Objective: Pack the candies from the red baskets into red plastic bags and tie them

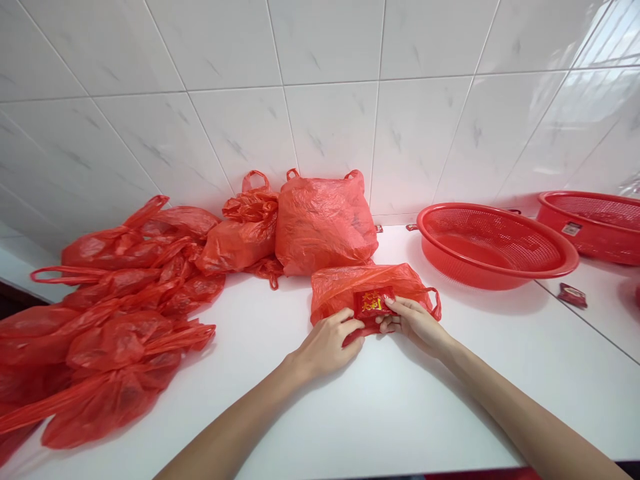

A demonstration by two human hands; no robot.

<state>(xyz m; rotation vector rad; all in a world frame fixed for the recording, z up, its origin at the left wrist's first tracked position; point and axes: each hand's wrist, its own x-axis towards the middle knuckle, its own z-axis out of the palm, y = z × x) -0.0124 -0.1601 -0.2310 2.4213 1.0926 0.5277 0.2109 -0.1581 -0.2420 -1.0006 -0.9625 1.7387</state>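
A small red packet (pixel 374 302) with gold print sits at the mouth of a red plastic bag (pixel 350 283) lying on the white counter (pixel 380 400). My left hand (pixel 327 343) pinches the bag's near edge just left of the packet. My right hand (pixel 413 323) grips the packet and the bag edge from the right, fingers curled. Both hands rest on the counter, close together.
A heap of filled red bags (pixel 115 320) covers the left of the counter. Two more stand against the tiled wall (pixel 320 223). A red plastic colander (pixel 493 243) sits at the right, a second one (pixel 593 223) beyond it, and a small red packet (pixel 571 295) lies near them.
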